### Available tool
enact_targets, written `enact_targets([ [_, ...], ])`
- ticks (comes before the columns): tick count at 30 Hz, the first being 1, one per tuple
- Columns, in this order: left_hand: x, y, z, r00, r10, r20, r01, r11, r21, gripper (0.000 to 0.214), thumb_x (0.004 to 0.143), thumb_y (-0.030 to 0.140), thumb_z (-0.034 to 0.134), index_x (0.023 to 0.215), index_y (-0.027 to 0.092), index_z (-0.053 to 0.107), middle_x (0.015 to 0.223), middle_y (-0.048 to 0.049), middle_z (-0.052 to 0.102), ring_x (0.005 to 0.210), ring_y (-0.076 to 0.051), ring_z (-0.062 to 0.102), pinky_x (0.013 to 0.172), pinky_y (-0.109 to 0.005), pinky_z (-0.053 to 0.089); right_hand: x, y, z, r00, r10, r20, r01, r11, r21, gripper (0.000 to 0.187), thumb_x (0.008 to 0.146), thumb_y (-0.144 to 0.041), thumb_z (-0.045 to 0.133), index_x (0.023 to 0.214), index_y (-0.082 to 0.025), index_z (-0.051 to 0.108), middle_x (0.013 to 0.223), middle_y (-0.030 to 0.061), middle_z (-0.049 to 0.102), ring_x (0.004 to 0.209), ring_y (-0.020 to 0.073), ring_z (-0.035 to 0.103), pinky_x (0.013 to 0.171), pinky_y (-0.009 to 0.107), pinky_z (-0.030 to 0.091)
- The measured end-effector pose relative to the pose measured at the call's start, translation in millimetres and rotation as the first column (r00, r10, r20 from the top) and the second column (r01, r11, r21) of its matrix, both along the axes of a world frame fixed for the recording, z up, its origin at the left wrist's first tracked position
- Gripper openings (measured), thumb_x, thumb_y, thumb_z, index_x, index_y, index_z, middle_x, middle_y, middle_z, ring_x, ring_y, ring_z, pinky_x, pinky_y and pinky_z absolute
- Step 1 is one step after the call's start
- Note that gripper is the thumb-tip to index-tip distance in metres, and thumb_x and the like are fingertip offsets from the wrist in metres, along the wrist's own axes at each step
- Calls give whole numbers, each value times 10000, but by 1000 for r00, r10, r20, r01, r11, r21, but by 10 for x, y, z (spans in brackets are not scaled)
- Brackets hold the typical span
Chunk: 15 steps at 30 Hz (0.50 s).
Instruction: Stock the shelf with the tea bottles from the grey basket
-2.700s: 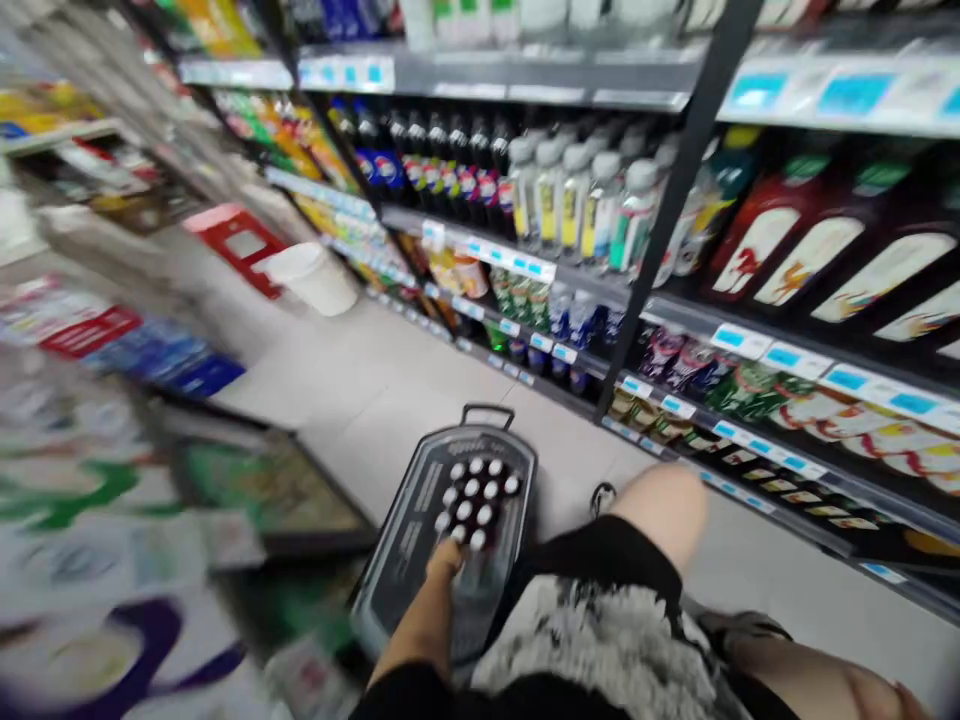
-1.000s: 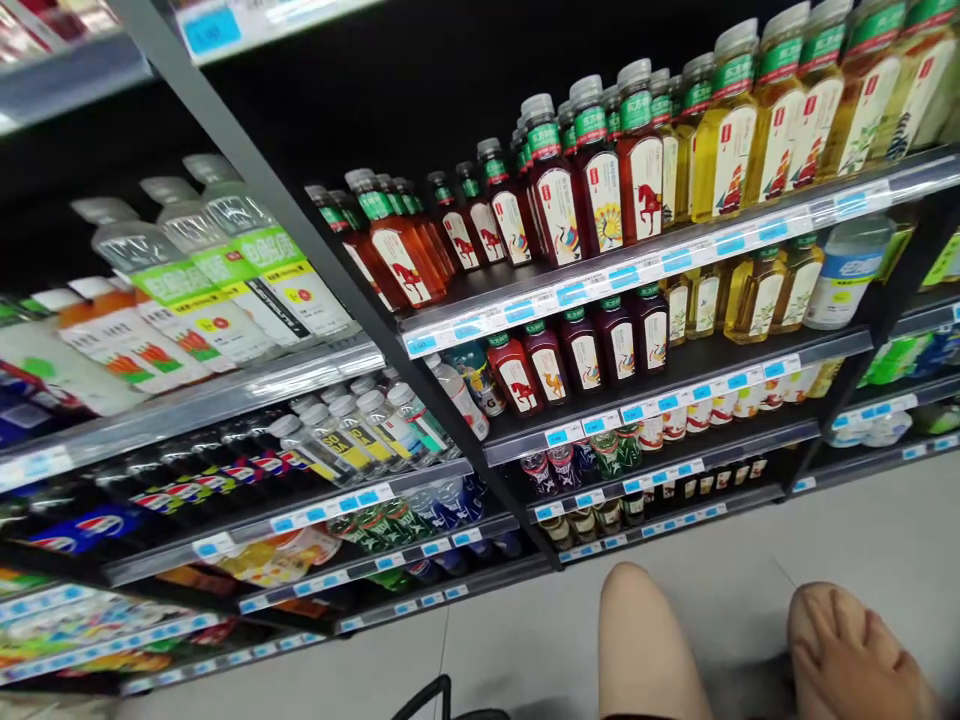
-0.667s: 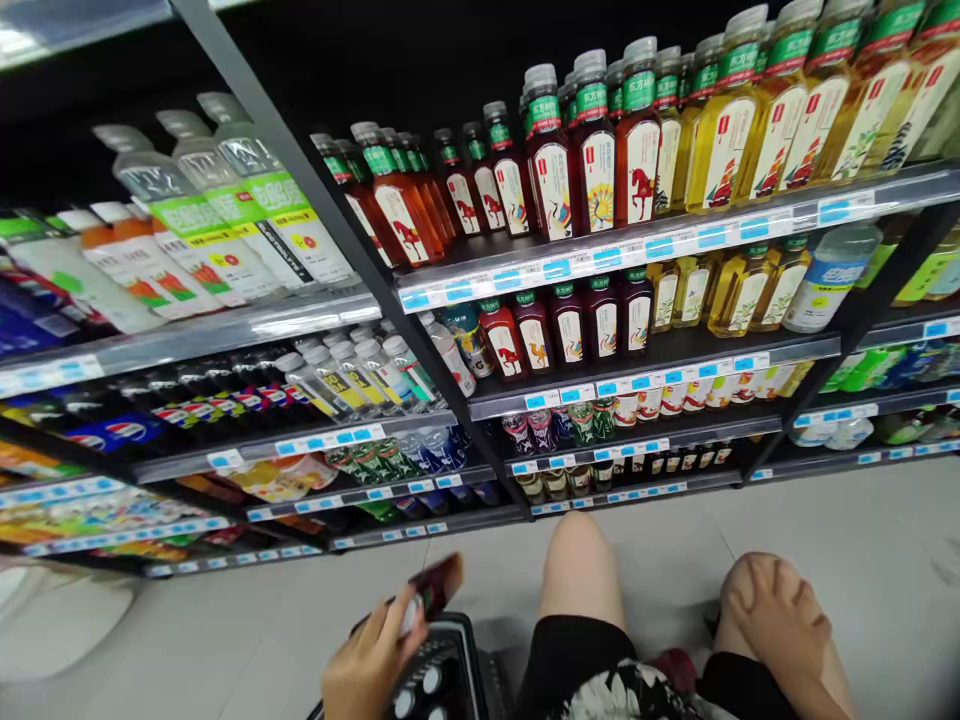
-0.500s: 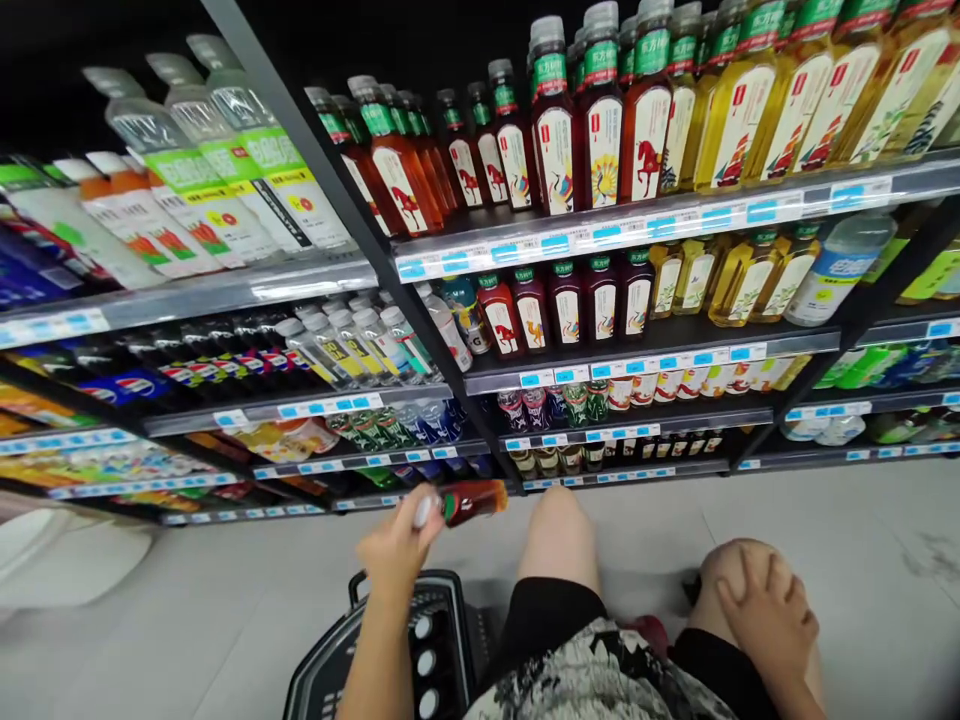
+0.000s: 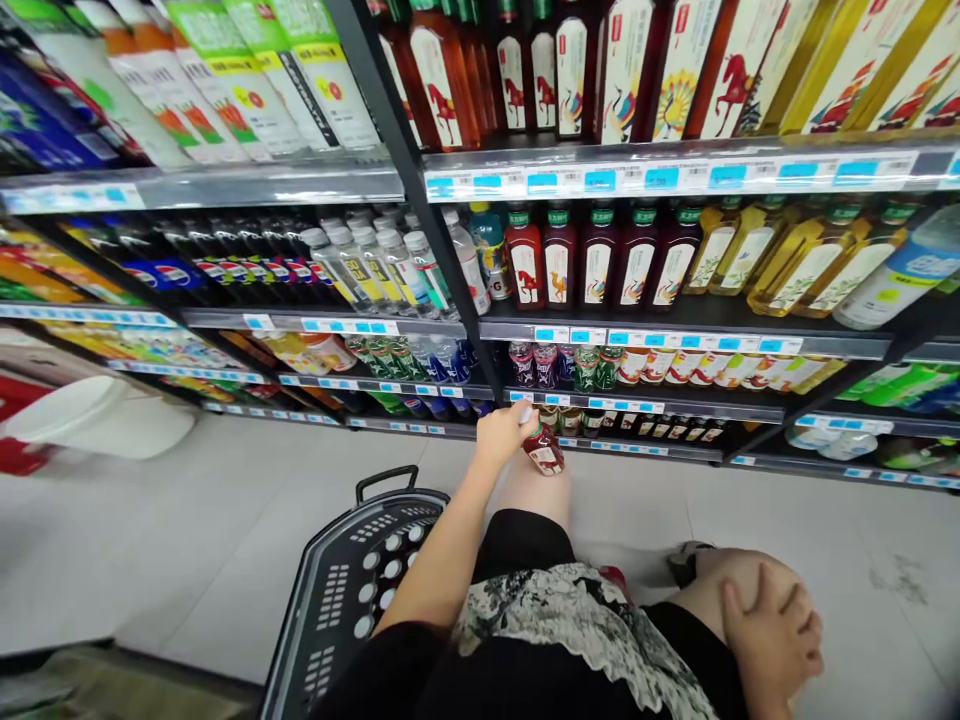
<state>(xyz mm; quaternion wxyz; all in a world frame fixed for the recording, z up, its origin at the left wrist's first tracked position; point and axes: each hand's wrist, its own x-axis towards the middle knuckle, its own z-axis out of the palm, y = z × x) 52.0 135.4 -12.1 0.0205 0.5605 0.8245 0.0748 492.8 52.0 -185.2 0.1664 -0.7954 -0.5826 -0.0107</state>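
Observation:
My left hand (image 5: 501, 434) is closed round the capped neck of a dark red tea bottle (image 5: 544, 452). The bottle hangs tilted over my left knee, its pale label partly showing and its base toward the shelves. My right hand (image 5: 772, 628) rests on my right knee with the fingers spread, holding nothing. Beside my left leg stands a dark shopping basket (image 5: 330, 590), with several white-capped bottles (image 5: 391, 568) standing in it. Part of the basket is hidden by my left forearm.
Shelves of drinks run across the front. Similar tea bottles (image 5: 600, 262) line the middle shelf (image 5: 675, 338), and larger ones (image 5: 570, 75) stand above. Cola bottles (image 5: 225, 258) are to the left. A white tub (image 5: 105, 415) stands on the floor at far left.
My left hand has carried the bottle to the right and forward, from above the basket to over my left knee. The view has tipped downward. My right hand stays on the knee.

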Motion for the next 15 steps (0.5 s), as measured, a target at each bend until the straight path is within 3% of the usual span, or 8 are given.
enact_targets([
  [6,-157,86,69,994,13,106,-13,1000,4,367,966,548,469,1125,292,678,918,-59,741,882,-248,689,703,-267,425,114,-21,-92,1000,-10,-10,10,1000,7,771,941,-684,373,1586,-271,285,1569,235,226,1343,566,249,887,799,334],
  [10,-144,115,48,989,-33,147,29,999,32,374,951,585,488,1081,297,688,907,-45,738,874,-244,684,688,-264,424,116,-30,-163,1000,-19,18,19,1000,-9,791,935,-701,372,1581,-249,307,1561,253,225,1329,582,248,878,796,334],
  [15,-14,143,-39,985,-100,143,95,995,39,377,933,612,511,1040,294,682,895,-35,736,860,-234,685,665,-253,413,10,-16,-58,1000,-7,27,8,1000,-13,778,956,-703,312,1556,-210,354,1535,258,272,1323,559,280,900,758,362],
])
